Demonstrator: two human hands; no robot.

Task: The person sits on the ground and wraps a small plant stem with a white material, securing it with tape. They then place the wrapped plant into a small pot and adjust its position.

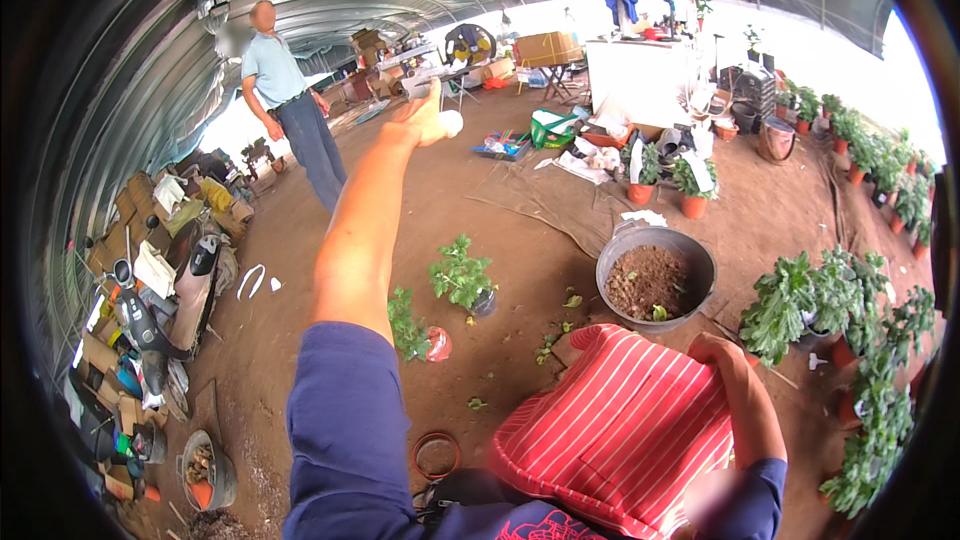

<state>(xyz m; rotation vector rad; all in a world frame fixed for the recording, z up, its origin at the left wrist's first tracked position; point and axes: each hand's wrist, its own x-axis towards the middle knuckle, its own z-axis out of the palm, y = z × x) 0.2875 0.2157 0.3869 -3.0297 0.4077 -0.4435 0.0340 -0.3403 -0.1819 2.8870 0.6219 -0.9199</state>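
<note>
My left hand (418,121) is stretched far out in front at the end of a raised arm, one finger pointing away. A small white rounded object (449,123) shows at its palm side and appears held there. A red apron with white stripes (622,427) covers my lap. My right hand (711,349) rests at the apron's far right edge, its fingertips hidden. Just beyond the apron stands a dark round tub (699,292) holding brown soil (646,281). Left of the tub, two leafy potted plants (459,270) (407,324) are on the dirt floor.
A person (281,82) stands ahead on the left. A scooter (146,322) and piled cardboard line the left side. Potted plants (810,300) run along the right. A bucket (217,476) is at lower left, and a red ring (436,456) lies near my feet. A white-covered table (634,79) stands behind.
</note>
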